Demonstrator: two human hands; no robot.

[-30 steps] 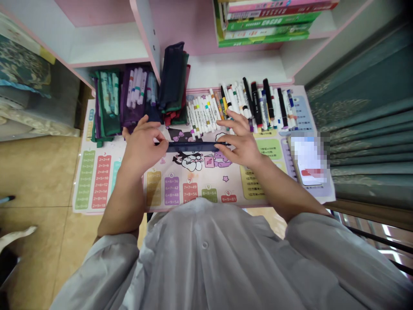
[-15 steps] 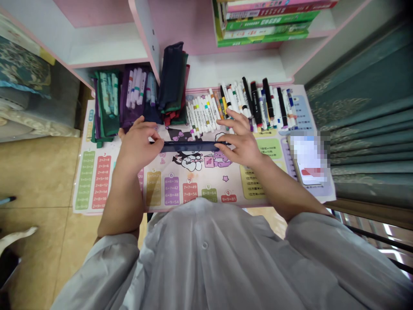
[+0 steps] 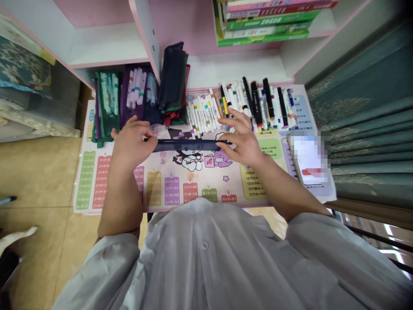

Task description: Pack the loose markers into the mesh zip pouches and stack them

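Note:
A dark blue zip pouch (image 3: pixel 187 145) is stretched level above the printed desk mat, its long zipped edge on top. My left hand (image 3: pixel 132 142) pinches the zipper edge at the pouch's left end, thumb and forefinger closed. At the right end, my right hand (image 3: pixel 241 140) grips the pouch's corner between thumb and fingers, the other fingers lifted. Beyond the pouch lies a row of white markers (image 3: pixel 203 113), with thicker black-capped markers (image 3: pixel 256 103) farther right. A stack of folded pouches (image 3: pixel 172 79) in navy, green and red leans at the shelf divider.
Filled pouches stand at the back left: a green pouch (image 3: pixel 109 103) and a purple pouch (image 3: pixel 134 92) with markers in them. A phone (image 3: pixel 306 159) lies on the right of the desk mat (image 3: pixel 206 189). Books (image 3: pixel 267 26) are stacked on the shelf above.
My left hand has slid a little to the left along the zipper edge, so more of the pouch shows between my hands. My right hand has hardly moved.

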